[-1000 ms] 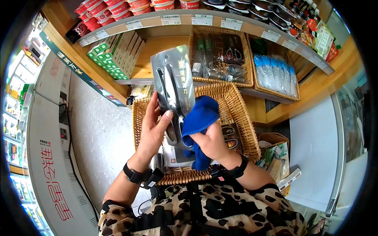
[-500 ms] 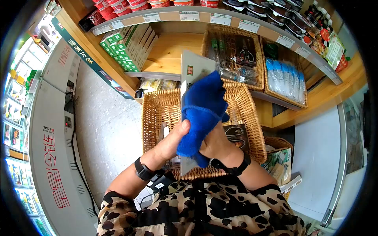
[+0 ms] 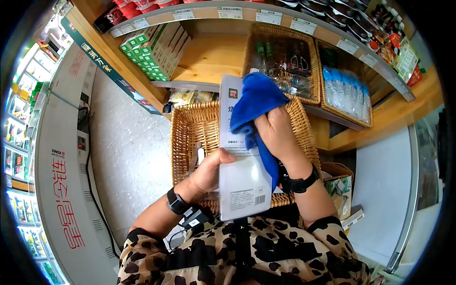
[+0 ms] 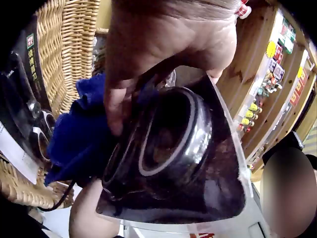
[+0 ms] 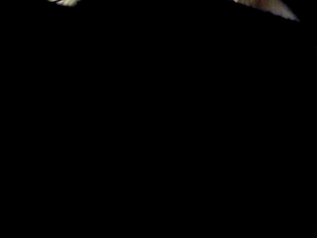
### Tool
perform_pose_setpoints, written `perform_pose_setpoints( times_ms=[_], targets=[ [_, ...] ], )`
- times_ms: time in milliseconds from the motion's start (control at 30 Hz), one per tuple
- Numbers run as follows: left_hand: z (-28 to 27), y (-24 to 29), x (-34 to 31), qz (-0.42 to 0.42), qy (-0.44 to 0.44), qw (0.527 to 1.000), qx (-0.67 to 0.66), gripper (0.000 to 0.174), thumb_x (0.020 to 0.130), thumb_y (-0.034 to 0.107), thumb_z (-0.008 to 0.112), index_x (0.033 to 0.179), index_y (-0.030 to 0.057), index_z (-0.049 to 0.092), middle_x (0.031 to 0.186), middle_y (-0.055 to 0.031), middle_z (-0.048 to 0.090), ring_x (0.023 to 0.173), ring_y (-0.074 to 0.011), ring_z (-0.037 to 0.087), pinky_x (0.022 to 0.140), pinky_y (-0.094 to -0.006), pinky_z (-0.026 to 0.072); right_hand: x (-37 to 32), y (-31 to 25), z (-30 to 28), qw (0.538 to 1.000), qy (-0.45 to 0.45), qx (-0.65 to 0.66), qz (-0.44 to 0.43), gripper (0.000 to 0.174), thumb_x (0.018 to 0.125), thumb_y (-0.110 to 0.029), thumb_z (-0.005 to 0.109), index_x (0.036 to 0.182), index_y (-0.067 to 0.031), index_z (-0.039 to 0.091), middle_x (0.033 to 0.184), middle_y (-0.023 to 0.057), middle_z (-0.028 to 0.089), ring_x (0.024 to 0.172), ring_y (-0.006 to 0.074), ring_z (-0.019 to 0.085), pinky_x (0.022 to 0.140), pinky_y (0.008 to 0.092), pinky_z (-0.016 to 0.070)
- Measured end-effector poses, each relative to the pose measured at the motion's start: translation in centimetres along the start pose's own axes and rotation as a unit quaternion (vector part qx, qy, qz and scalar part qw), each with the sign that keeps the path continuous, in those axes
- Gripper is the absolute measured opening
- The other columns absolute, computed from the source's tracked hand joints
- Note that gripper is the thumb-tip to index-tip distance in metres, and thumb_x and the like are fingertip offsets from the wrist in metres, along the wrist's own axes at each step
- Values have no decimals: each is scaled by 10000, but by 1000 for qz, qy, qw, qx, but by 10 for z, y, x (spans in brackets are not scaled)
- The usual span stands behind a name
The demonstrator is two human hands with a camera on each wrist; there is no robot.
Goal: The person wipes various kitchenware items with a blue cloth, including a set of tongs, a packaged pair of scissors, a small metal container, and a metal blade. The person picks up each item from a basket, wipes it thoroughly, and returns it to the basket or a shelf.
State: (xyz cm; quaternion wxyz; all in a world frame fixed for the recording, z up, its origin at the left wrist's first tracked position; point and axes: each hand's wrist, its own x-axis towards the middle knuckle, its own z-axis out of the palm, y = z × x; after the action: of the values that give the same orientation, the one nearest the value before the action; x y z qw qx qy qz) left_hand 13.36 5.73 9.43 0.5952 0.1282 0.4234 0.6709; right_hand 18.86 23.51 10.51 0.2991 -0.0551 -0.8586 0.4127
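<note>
In the head view my left hand (image 3: pixel 207 172) grips a flat scissors pack (image 3: pixel 244 190) by its left edge, the thumb lying over the white printed back. The pack stands above a wicker basket (image 3: pixel 173 147). A blue cloth (image 3: pixel 256 102) covers the pack's upper right part, bunched in my right hand (image 3: pixel 278 133), and one end hangs down along the pack's right side. From the left wrist, the other side shows black scissors handles (image 4: pixel 166 131) under clear plastic. Almost all of the right wrist view is black.
Inside the basket, another scissors pack (image 4: pixel 29 84) shows in the left wrist view. On the shelf ahead are green-and-white boxes (image 3: pixel 154 52), a wicker tray (image 3: pixel 317 80) of packaged utensils and blue-topped clear packs (image 3: pixel 346 95). A white freezer (image 3: pixel 57 175) stands at the left.
The pack has been turned from its scissors front to its printed back. My right hand and the cloth have moved up and right across that back, while my left hand keeps its hold.
</note>
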Motion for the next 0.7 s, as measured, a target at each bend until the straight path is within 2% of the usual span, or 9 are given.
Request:
perform_pose_setpoints(
  times_ms=[100,133,233,267,367,400,500,633,700],
  targets=[
    [-1,2,5,66,55,996,11,596,735,252,471,1256,-35,440,1144,-206,583,978,-317,620,886,-403,499,-8,4,5,996,23,77,38,265,881,-139,562,1088,26,553,1065,229,593,989,395,564,863,411,438],
    [-4,3,9,82,59,994,-32,583,730,242,473,1241,-37,451,1119,-190,594,956,-307,626,877,-394,506,-13,3,8,992,13,108,57,240,880,-120,568,1070,27,555,1045,215,599,994,382,566,870,401,430],
    [-17,14,13,127,57,990,-29,549,773,219,427,1253,-48,443,1168,-167,563,1035,-270,569,936,-382,449,-32,-6,20,993,10,117,31,204,849,-86,602,1013,27,558,984,189,597,934,362,574,856,384,433],
    [-11,17,12,157,93,982,-43,561,773,228,432,1254,-62,437,1182,-176,558,1034,-275,568,933,-380,449,-38,-13,22,993,18,110,33,188,839,-77,610,991,25,563,988,185,589,937,354,567,872,392,424],
    [-24,25,14,172,85,978,-83,562,780,239,443,1252,-66,440,1184,-193,556,1033,-283,569,926,-374,450,-59,-4,34,987,-19,147,57,210,804,-66,654,982,22,584,1061,182,581,1045,354,538,934,410,390],
    [-26,26,13,171,96,977,-84,554,785,240,451,1247,-65,444,1178,-190,560,1028,-281,572,924,-373,452,-64,1,37,979,-43,181,83,247,794,-47,668,1018,7,579,1063,125,599,1040,277,557,932,381,402],
    [-28,24,10,162,120,976,-83,529,797,238,473,1234,-60,455,1158,-181,570,1015,-273,580,914,-370,458,-72,4,38,906,-45,367,205,284,795,-25,669,1058,-11,562,1047,56,600,1000,178,560,910,338,421],
    [-35,22,11,126,103,985,-64,450,839,190,507,1220,-46,469,1150,-158,575,1015,-251,584,907,-363,464,-70,8,35,923,-37,339,179,298,795,2,670,1067,-17,551,1000,21,598,936,132,564,864,306,447],
    [-31,26,10,113,75,990,-47,425,867,177,510,1228,-43,467,1158,-153,573,1025,-245,580,911,-365,463,-68,10,32,953,-18,267,145,239,790,-2,680,1009,-8,585,1000,43,608,924,152,575,854,308,448]
  ],
)
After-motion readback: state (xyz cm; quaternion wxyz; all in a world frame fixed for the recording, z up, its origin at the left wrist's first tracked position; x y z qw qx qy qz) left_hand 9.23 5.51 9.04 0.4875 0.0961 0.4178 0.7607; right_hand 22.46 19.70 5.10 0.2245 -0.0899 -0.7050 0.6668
